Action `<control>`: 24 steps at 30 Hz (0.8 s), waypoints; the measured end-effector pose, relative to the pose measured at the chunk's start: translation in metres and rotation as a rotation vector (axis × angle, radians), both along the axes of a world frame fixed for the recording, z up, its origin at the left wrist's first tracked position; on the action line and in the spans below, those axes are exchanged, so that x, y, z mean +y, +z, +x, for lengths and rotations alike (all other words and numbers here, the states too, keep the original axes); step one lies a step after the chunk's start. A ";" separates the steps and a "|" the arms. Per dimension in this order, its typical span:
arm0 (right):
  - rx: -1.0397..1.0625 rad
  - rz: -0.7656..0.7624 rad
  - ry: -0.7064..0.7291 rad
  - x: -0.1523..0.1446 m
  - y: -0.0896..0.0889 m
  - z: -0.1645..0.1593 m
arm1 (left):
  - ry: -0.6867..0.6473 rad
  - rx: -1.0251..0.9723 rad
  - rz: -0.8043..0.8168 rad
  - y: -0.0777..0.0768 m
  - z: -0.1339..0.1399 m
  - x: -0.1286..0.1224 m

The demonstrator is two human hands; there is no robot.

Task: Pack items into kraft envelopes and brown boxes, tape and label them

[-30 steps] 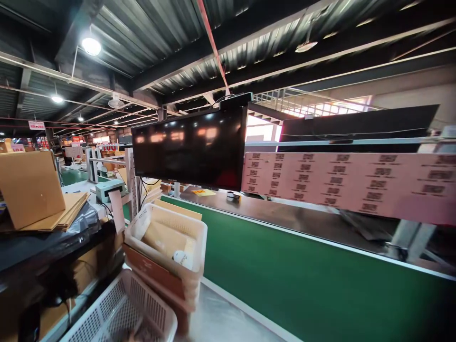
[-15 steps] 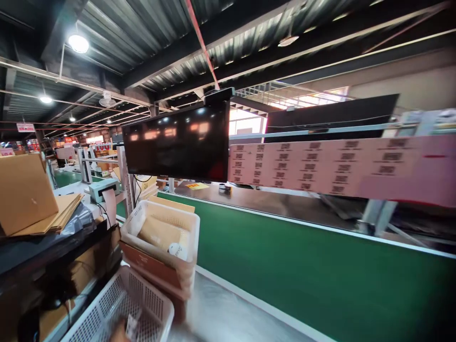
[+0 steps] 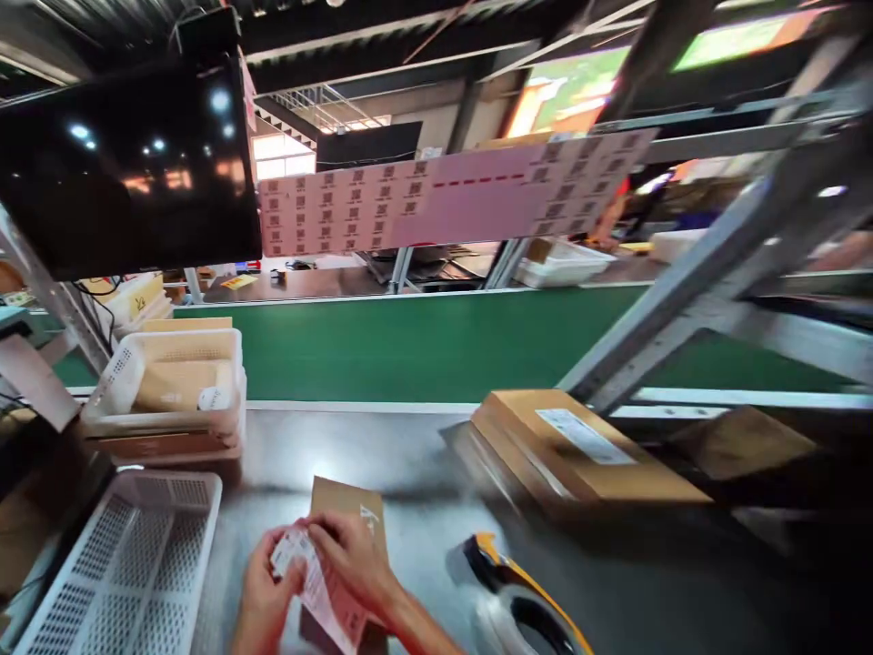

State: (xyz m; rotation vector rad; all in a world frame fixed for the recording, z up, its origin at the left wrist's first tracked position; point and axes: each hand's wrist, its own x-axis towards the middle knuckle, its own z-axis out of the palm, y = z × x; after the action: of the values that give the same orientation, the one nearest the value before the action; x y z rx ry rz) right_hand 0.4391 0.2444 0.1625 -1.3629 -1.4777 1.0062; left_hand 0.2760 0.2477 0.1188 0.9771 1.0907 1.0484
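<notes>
Low in the head view, my left hand point(image 3: 263, 591) and my right hand point(image 3: 355, 559) both hold a pink-and-white printed label sheet point(image 3: 320, 591). The sheet lies over a small brown cardboard box point(image 3: 345, 509) that rests on the grey metal worktable point(image 3: 409, 455). My right hand covers the sheet's upper right part; my left hand pinches its left edge. A yellow-and-black tape dispenser point(image 3: 525, 600) lies just right of my right forearm.
A flat cardboard parcel with a white label point(image 3: 579, 450) lies to the right. A white perforated basket point(image 3: 115, 573) sits at the lower left, stacked baskets with envelopes point(image 3: 170, 391) behind it. A green conveyor belt point(image 3: 423, 341) runs beyond, under a dark monitor point(image 3: 129, 164) and a pink barcode strip point(image 3: 436, 200).
The view has swung down and to the right, from the monitor and ceiling to the worktable. Both hands, the label sheet, the small box and the tape dispenser have come into view.
</notes>
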 end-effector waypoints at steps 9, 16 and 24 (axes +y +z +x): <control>-0.078 0.086 -0.161 -0.028 -0.013 0.020 | -0.208 0.016 0.012 0.031 0.018 0.014; -0.372 0.443 0.026 -0.035 -0.006 0.032 | -0.328 0.162 0.061 0.024 0.020 0.011; -0.624 0.581 0.000 -0.039 -0.032 0.034 | -0.326 0.218 0.060 0.014 0.021 0.003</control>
State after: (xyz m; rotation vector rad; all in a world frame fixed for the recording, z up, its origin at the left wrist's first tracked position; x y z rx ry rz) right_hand 0.4730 0.2053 0.1305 -1.2796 -2.0143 0.0905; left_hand 0.2969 0.2505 0.1330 1.2921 1.0354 0.7234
